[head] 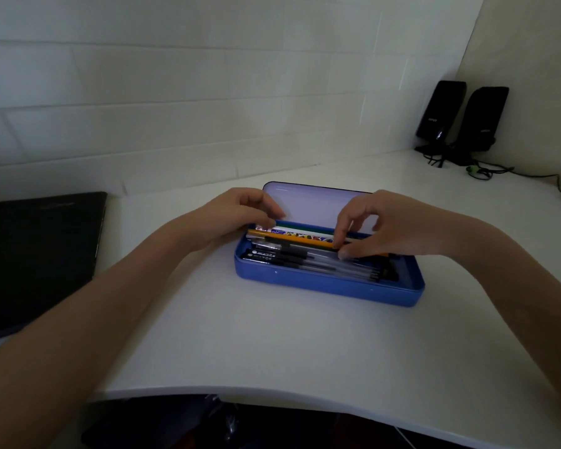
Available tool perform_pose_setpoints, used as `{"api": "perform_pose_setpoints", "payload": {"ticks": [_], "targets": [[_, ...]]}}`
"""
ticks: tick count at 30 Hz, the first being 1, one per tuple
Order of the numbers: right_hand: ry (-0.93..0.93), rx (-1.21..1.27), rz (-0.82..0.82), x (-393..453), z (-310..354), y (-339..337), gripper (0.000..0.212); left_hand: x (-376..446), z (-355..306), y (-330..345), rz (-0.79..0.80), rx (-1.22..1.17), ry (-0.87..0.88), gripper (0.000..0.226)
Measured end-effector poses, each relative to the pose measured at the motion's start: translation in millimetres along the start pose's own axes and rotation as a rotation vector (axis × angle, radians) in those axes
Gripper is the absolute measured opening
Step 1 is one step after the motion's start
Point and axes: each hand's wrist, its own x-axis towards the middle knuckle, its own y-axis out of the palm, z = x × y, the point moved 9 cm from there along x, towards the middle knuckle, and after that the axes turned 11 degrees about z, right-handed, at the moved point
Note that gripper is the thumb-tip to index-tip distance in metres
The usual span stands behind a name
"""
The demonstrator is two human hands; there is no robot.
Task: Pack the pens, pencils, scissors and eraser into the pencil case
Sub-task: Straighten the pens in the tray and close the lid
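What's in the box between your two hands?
In the head view, pencils and pens lie in the blue pencil case between the left hand and right hand.

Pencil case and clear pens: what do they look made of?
Pencil case: looks like painted tin or hard plastic; blue, smooth, thin rounded walls, stiff upright lid with a pale inside. The dim light leaves it open.
Clear pens: plastic, see-through barrels with black grips and caps.
Both hands, left and right, are at the pencils.
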Motion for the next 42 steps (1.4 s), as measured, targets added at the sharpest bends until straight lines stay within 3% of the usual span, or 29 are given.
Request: {"api": "perform_pose_setpoints", "payload": {"ticks": [5, 8, 11, 21, 29, 36, 42], "targets": [[0.019, -0.151, -0.032, -3.0, 6.6, -1.6, 0.005, -8.2, -15.3, -23.1, -0.398, 0.308, 0.078, 0.006], [0.115, -0.369, -0.096, -6.3, 8.6, -7.3, 0.016, -11.8, -23.6, -27.0, -0.478, 0.311, 0.143, 0.010], [0.135, -0.416, -0.123, -8.3, 13.1, -8.1, 0.017, -10.9, -22.1, -24.5, -0.467, 0.267, 0.149, 0.015], [0.123, -0.131, -0.155, -9.8, 5.3, -17.8, 0.014, -10.8, -20.2, -24.2, -0.437, 0.215, 0.157, 0.016], [0.055, -0.018, -0.121, -2.0, -0.1, -9.9, 0.012, -8.0, -28.2, -2.6, -0.132, 0.261, 0.166, 0.005], [0.005, -0.004, -0.133, -1.5, 4.0, -10.5, 0.005, -10.1, -30.7, -10.1, -0.144, 0.132, 0.182, 0.011], [-0.012, 0.003, -0.120, 0.0, 9.8, -3.2, 0.011, -7.7, -26.6, 1.9, 0.013, 0.231, 0.156, 0.019]]}}
